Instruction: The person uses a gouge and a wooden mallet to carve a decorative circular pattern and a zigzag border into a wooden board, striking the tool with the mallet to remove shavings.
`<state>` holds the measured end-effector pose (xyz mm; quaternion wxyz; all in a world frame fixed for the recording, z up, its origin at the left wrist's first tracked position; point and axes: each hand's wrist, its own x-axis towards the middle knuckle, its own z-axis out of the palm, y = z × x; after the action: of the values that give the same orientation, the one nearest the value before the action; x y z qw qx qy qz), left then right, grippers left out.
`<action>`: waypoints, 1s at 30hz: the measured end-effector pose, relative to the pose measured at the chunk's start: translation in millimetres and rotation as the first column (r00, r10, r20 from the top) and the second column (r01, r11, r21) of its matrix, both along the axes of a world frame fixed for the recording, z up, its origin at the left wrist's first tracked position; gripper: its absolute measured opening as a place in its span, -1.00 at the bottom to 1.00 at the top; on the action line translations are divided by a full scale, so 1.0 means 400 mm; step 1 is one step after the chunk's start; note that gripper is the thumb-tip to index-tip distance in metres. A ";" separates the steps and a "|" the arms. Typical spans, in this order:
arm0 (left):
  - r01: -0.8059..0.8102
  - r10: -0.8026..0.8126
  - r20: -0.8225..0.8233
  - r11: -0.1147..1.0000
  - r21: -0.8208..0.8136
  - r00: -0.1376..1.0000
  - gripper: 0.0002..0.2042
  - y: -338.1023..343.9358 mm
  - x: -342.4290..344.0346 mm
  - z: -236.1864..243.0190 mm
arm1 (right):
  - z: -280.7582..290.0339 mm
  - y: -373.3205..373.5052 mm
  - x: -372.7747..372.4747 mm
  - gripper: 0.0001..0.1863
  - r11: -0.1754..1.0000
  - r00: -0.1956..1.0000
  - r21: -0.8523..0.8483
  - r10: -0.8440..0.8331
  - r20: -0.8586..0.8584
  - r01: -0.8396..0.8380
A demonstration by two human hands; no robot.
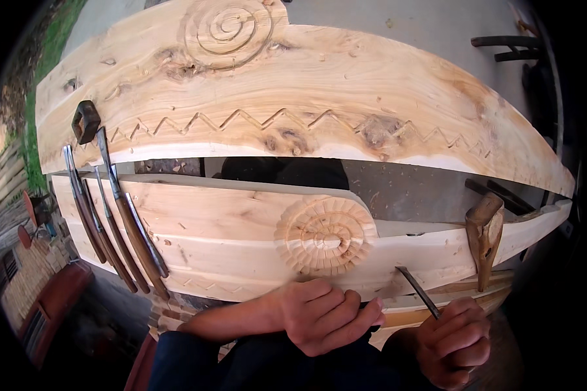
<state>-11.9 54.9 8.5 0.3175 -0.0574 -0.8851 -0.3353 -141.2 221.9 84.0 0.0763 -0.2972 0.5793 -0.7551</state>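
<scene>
My right hand [460,342] is closed around the handle of a chisel [419,291]. Its thin metal blade slants up and left, the tip over the near edge of the carved board [222,225]. On that board is a carved spiral rosette [326,236] with a fluted rim. Just below the rosette lies my left hand [326,319], its fingers curled in. A small dark thing shows by its fingertips; I cannot make out what it is. A wooden mallet [484,238] rests across the board's right part, above my right hand.
Several wood-handled chisels [120,215] lie across the left end. A black six-sided object [86,122] sits on the far board [346,78], which bears a zigzag groove [241,116] and a spiral [229,29]. A gap separates the boards. A dark stool [512,45] stands far right.
</scene>
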 end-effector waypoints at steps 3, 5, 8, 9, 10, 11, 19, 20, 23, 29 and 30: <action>0.025 -0.025 0.011 1.000 -0.006 1.000 -0.75 -0.005 -0.003 0.002 | -0.001 -0.007 0.024 -0.45 0.998 0.998 0.061 -0.018 -0.060 0.022; 0.062 -0.061 0.042 0.997 -0.035 0.997 -0.70 -0.008 0.005 0.011 | -0.003 0.000 0.045 -0.50 0.986 0.988 0.160 -0.011 -0.154 0.037; 0.056 -0.053 0.062 0.998 -0.043 0.997 -0.64 0.001 0.011 0.013 | -0.001 0.000 0.060 -0.51 0.973 0.950 0.199 0.164 -0.264 -0.113; 0.049 -0.045 0.057 0.997 -0.062 0.997 -0.60 0.004 0.012 0.008 | 0.005 0.007 0.066 -0.47 0.959 0.935 0.225 0.230 -0.270 -0.171; 0.047 -0.043 0.051 0.997 -0.065 0.998 -0.60 0.008 0.013 0.008 | 0.004 0.006 0.072 -0.47 0.960 0.933 0.223 0.230 -0.277 -0.171; 0.046 -0.043 0.047 0.997 -0.066 0.998 -0.61 0.010 0.011 0.011 | -0.002 -0.004 0.077 -0.46 0.968 0.931 0.158 0.232 -0.282 -0.193; 0.053 -0.054 -0.007 0.997 -0.060 0.999 -0.68 0.044 0.000 0.004 | 0.011 -0.024 0.113 -0.43 0.939 0.903 -0.033 0.320 -0.286 -0.343; 0.055 -0.056 -0.011 0.997 -0.059 0.998 -0.68 0.044 0.003 0.004 | 0.014 -0.021 0.116 -0.43 0.940 0.903 -0.030 0.318 -0.289 -0.341; 0.037 -0.036 0.009 0.998 -0.058 0.999 -0.69 0.038 0.004 0.008 | 0.046 -0.019 0.137 -0.49 0.921 0.880 0.253 0.366 -0.302 -0.296; 0.035 -0.035 0.067 0.999 -0.009 0.997 -0.68 0.036 0.016 0.019 | 0.020 -0.045 0.167 -0.42 0.889 0.825 0.370 0.412 -0.387 -0.270; 0.028 -0.030 0.078 0.999 0.019 0.997 -0.67 0.036 0.019 0.014 | 0.017 -0.047 0.166 -0.40 0.894 0.823 0.354 0.409 -0.394 -0.275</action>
<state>-4.4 69.4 13.9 0.2782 -0.0543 -0.8930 -0.3496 -74.8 203.0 90.7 0.1144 -0.5528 0.6184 -0.5467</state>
